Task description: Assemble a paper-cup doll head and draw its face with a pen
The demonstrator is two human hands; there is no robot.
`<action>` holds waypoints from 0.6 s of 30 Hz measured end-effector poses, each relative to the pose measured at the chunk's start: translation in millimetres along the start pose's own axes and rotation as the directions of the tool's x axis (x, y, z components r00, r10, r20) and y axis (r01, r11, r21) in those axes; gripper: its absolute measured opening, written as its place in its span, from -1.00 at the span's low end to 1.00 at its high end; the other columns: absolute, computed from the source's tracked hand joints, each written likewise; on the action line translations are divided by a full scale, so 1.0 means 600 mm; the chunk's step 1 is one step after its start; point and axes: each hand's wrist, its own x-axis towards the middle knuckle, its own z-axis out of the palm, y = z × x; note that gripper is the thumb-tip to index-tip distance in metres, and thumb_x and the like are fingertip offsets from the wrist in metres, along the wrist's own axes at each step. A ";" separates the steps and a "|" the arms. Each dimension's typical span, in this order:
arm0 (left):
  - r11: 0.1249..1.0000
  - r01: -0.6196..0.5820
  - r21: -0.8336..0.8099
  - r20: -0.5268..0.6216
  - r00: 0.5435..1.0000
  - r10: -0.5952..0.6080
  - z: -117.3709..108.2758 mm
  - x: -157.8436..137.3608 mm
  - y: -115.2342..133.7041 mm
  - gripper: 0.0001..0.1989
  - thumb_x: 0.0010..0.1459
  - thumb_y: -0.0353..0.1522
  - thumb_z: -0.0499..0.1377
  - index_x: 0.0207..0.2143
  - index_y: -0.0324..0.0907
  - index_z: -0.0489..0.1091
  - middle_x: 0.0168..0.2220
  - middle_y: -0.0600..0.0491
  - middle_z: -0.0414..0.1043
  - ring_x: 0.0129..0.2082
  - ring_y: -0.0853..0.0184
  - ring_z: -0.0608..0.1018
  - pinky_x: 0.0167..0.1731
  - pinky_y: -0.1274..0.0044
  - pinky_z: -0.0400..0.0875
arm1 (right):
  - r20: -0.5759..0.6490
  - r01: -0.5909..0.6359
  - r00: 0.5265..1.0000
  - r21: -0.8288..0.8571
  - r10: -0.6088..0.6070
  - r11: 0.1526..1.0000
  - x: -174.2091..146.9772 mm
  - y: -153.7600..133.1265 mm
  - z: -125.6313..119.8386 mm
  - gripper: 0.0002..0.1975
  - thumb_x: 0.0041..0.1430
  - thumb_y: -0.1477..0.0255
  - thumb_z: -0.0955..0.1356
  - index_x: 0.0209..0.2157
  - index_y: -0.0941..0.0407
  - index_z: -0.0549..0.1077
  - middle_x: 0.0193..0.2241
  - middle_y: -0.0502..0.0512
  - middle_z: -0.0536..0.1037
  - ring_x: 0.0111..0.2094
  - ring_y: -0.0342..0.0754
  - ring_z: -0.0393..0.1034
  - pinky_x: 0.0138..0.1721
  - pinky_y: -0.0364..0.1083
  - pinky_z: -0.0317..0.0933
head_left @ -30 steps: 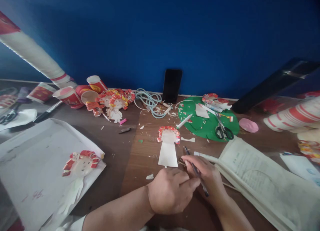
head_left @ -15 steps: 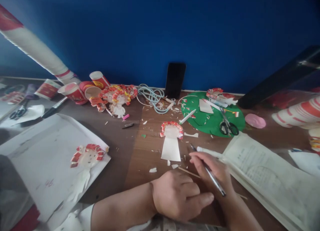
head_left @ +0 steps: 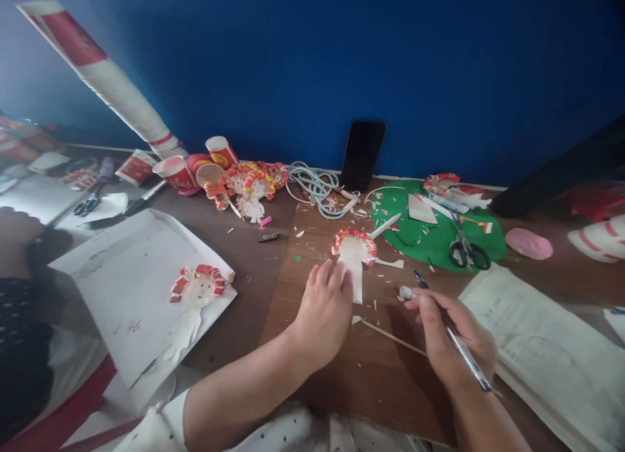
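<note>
Left hand (head_left: 323,312) flat on paper figure (head_left: 355,251), right hand (head_left: 454,338) around pen (head_left: 466,356)

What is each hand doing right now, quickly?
Left hand: open, palm down, fingers on the red-trimmed paper cutout, not gripping it.
Right hand: closed around a pen.

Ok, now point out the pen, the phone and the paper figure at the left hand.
Pen (head_left: 467,356), head view: the rear of its barrel.
Phone (head_left: 364,155), head view: its dark front.
Paper figure (head_left: 354,249), head view: its round white top, inside the red-and-white fringe.
</note>
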 end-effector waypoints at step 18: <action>0.995 0.082 0.063 -0.002 0.997 -0.082 -0.004 0.011 0.001 -0.69 0.12 -0.50 0.12 -0.06 -0.16 0.32 0.02 -0.09 0.34 -0.13 0.22 0.43 -0.24 0.43 0.45 | 0.001 0.044 0.999 0.014 -0.044 0.999 -0.001 0.003 -0.004 -0.73 0.19 0.22 0.31 -0.28 0.11 0.53 -0.48 0.07 0.60 -0.55 -0.10 0.45 -0.46 -0.13 0.36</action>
